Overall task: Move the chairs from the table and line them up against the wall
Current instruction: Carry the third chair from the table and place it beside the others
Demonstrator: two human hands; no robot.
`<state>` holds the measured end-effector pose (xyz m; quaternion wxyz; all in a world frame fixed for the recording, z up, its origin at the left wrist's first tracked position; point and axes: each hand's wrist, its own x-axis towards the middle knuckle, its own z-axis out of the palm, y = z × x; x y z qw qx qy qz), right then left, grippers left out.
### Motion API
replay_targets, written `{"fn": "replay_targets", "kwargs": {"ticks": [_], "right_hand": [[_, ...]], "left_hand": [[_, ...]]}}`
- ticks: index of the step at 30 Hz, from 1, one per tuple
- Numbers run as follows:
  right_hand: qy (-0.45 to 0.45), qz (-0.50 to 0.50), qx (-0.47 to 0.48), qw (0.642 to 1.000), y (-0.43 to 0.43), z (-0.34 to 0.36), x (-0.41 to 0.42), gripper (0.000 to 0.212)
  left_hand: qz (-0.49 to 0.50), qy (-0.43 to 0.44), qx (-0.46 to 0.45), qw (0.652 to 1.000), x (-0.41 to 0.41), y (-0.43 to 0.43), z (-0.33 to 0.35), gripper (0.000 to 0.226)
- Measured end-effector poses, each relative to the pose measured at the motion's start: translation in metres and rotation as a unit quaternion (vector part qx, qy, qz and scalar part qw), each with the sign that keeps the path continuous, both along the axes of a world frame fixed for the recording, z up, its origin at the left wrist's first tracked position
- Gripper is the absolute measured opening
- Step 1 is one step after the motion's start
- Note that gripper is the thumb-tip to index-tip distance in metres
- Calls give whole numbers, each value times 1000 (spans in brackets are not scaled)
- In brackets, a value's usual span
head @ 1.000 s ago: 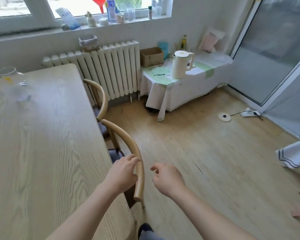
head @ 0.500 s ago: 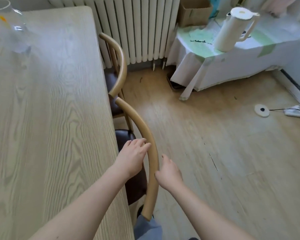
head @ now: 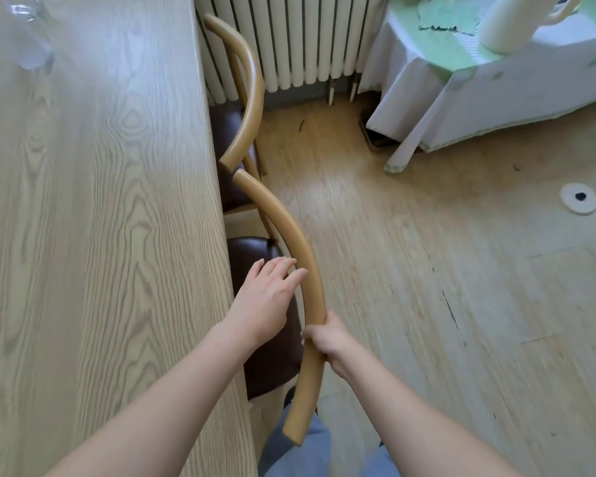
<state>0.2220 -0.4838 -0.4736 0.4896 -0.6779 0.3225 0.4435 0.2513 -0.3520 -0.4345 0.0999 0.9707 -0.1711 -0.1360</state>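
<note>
Wood table (head: 83,235) on the left w/ 1 clear glass jug (head: 25,39) at its far end. 2 chairs tucked along its right edge, seats facing left under the top: near chair (head: 279,218) and far chair (head: 254,91). Their curved back rails run near-to-far, almost end to end, bowing right. Left hand (head: 265,301) is flat over the near chair's dark seat, fingers straight, tips at the rail. Right hand (head: 327,342) is wrapped round that rail. Far right: 1 radiator (head: 289,39), 1 cloth-covered side table (head: 496,98).
</note>
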Motion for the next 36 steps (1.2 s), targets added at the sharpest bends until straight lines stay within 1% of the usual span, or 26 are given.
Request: {"fn": "replay_targets", "kwargs": {"ticks": [3,6,11,15,16,19,22,26,31,34,36], "right_hand": [[0,-19,7,1000,-13,2,2,58],[-8,-40,-5,999,-32,4,5,55],[-46,-102,-30,993,-74,14,9,67],[-56,-146,-34,987,-111,32,9,55],[-55,-155,-32,986,-120,36,9,55],[-64,-171,-46,982,-152,48,0,68],[-65,-157,-81,982,-171,56,-7,75],[-82,-120,-146,979,-213,86,-25,68],[-89,-17,-211,973,-260,113,-46,57],[-94,64,-236,965,-296,119,-61,67],[-103,106,-244,958,-317,124,-70,66]], "left_hand": [[-5,-6,1,1000,2,-12,1,67],[-13,-15,0,1000,3,-26,3,68],[-30,-16,2,999,8,-57,9,67],[-43,-20,1,999,9,-90,20,66],[-46,-26,0,999,10,-99,23,66],[-49,-45,-4,998,8,-127,39,66],[-41,-61,-1,997,9,-138,46,68],[-25,-89,-17,996,-7,-173,64,73],[8,-107,-25,994,-31,-209,75,75],[21,-99,-19,995,-53,-229,78,76],[28,-80,-10,996,-69,-240,77,77]]}}
